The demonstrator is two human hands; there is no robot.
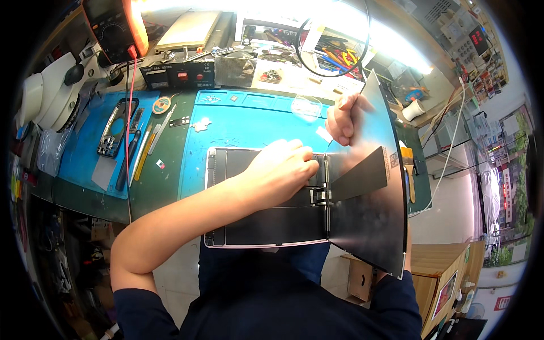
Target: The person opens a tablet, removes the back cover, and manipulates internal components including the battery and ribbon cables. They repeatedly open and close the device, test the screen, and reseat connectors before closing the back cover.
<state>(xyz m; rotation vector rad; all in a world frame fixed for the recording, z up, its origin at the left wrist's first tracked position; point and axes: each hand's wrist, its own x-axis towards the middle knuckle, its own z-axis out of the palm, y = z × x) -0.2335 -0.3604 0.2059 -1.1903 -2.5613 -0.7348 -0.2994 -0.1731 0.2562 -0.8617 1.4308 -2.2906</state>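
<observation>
An opened tablet with a pale frame and dark inner panels lies at the front of the blue mat. At its right, a thin dark screen panel is raised, joined near a metal hinge-like strip, with a black flap against its inner face. My left hand reaches over the tablet's upper right, fingers curled down near the connectors; what they hold, if anything, is hidden. My right hand grips the panel near its top, with the forearm mostly behind it.
A second blue mat at left carries a phone frame and hand tools. Along the back stand a multimeter, a black powered box and tool bins. A brush lies beyond the panel. A wooden cabinet is at lower right.
</observation>
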